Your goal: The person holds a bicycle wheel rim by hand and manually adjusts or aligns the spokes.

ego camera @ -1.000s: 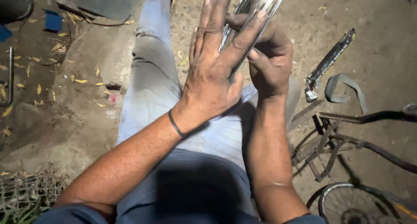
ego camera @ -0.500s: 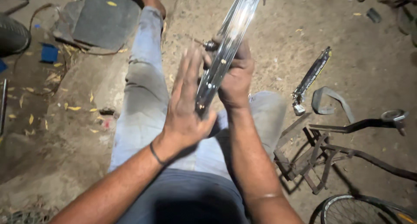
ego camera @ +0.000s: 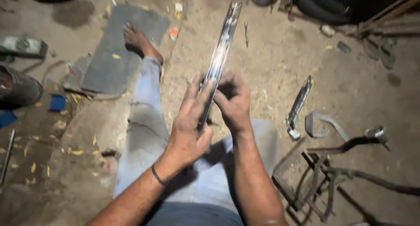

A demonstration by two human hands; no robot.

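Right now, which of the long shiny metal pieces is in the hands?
The rim, seen edge-on, gripped between left hand and right hand. The other metal bar lies untouched on the dirt, to the right.

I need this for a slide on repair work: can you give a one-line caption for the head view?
Seated on dirt ground, left hand and right hand hold a shiny metal rim edge-on.

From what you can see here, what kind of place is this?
Probably a bicycle repair spot on bare dirt ground. A dark bicycle frame lies at right, tyres are stacked at the top, and both hands, left and right, hold a shiny wheel rim edge-on.
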